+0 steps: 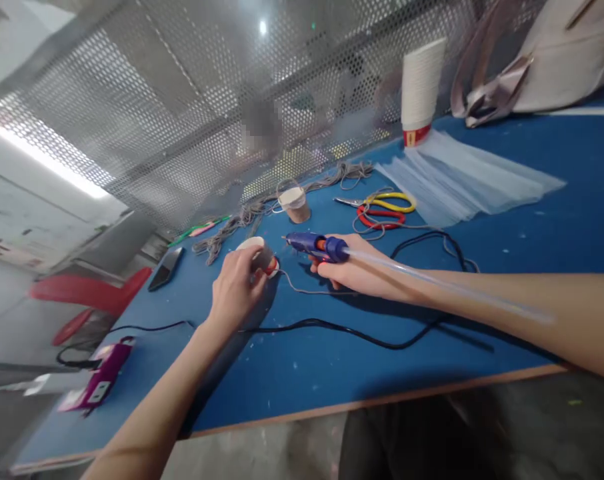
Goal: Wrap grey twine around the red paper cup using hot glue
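Left hand (pixel 236 287), grip curled round a cup (pixel 267 253); right hand (pixel 357 270), grip closed about the glue gun (pixel 305 242); best keep the cup still.

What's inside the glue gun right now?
A clear glue stick sticks out of the back of the blue glue gun, which the right hand holds. The body covers the rest, so how much is loaded can't be seen.

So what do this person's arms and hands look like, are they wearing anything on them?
The left hand and right hand wear no gloves. Both forearms look bare, with no sleeves, watch or bracelet showing. Some fingers are partly hidden, so I can't rule out rings.
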The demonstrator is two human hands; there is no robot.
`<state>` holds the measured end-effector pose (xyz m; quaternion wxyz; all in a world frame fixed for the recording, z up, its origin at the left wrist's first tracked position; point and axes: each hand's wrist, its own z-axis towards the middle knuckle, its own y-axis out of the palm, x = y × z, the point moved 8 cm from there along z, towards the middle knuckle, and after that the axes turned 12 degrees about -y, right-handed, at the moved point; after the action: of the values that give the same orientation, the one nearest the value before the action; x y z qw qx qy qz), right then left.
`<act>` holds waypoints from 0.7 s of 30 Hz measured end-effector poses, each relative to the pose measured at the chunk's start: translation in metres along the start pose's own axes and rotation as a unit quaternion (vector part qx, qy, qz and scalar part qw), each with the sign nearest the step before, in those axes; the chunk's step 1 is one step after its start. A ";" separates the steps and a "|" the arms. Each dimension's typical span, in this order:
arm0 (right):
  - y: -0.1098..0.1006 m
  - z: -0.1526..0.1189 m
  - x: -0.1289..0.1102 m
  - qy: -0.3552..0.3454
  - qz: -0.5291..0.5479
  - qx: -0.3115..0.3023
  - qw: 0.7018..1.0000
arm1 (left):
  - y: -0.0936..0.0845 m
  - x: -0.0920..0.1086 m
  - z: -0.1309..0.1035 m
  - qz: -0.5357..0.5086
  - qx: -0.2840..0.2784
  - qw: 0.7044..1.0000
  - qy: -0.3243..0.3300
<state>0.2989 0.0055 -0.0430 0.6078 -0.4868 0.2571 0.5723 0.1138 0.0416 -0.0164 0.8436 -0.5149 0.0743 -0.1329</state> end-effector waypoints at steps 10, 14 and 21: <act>-0.007 -0.012 -0.027 -0.106 -0.028 0.027 0.994 | -0.031 -0.013 0.016 -0.306 0.010 0.945 -0.117; -0.012 -0.017 -0.031 -0.133 -0.074 0.039 0.988 | -0.039 -0.010 0.009 -0.384 0.041 0.916 -0.110; 0.004 -0.030 -0.035 -0.145 -0.106 -0.007 0.984 | -0.020 -0.003 -0.009 -0.414 0.009 0.907 -0.076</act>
<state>0.2949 -0.0373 -0.0262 0.6921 -0.4276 0.1097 0.5711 0.1057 0.0264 -0.0023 0.7202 -0.5005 -0.2112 -0.4314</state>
